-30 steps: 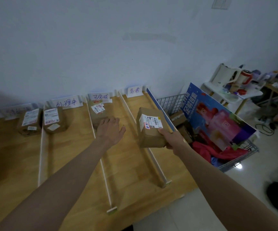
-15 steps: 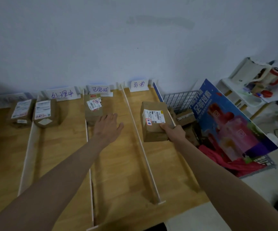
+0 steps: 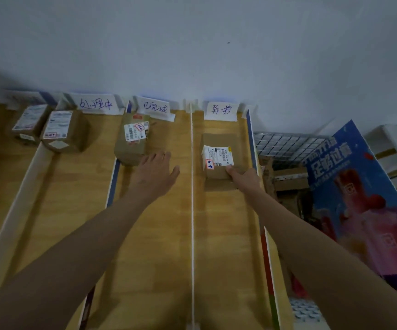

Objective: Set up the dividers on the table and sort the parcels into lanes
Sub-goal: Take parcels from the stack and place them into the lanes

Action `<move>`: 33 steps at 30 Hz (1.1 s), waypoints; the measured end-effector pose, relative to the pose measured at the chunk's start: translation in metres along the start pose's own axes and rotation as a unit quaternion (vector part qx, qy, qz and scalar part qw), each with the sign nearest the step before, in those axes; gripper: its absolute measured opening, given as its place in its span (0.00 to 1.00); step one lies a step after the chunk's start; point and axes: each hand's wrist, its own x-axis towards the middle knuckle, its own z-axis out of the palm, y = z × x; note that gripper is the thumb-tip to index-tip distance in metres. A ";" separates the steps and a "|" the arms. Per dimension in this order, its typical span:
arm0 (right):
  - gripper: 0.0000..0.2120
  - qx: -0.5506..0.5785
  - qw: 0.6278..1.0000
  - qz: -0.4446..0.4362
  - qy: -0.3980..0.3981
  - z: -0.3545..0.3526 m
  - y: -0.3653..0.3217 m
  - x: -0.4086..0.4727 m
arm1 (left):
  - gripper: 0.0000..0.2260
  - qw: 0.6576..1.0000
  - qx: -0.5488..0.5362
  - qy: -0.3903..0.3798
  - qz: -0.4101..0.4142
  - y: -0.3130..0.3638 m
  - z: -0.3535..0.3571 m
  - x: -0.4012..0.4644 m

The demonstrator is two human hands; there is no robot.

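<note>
The bench [image 3: 152, 246] is light wood with a smooth, faintly shiny grain. The parcels, such as the box [image 3: 219, 160] in the right lane and the box [image 3: 132, 141] in the middle lane, are matt brown cardboard with white paper labels stuck on. The dividers [image 3: 192, 210] look like thin white board, matt. The lane signs [image 3: 221, 110] are white paper with handwritten ink. Beside the bench, the basket [image 3: 285, 145] is white wire mesh, and the blue poster [image 3: 359, 186] looks glossy. The wall [image 3: 192, 44] is matt and painted.

Brown parcels [image 3: 219, 160], white labels with red stickers; counter [image 3: 150, 246] honey wood-grain; dividers [image 3: 192, 210] white, some blue-edged; signs [image 3: 221, 110] white with blue handwriting; poster [image 3: 359, 198] at 3 o'clock blue and pink
</note>
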 end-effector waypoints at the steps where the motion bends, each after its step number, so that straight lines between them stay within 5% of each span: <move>1: 0.29 -0.003 1.000 -0.002 -0.003 0.002 -0.002 0.012 | 0.26 1.000 -0.001 0.000 -0.007 0.002 0.003 0.006; 18: 0.40 -0.027 0.998 0.047 -0.038 0.060 -0.012 0.139 | 0.24 0.997 -0.017 -0.007 -0.069 -0.013 0.035 0.068; 33: 0.36 -0.040 0.996 0.058 -0.060 0.073 -0.020 0.151 | 0.23 0.997 -0.021 -0.007 -0.072 -0.023 0.035 0.066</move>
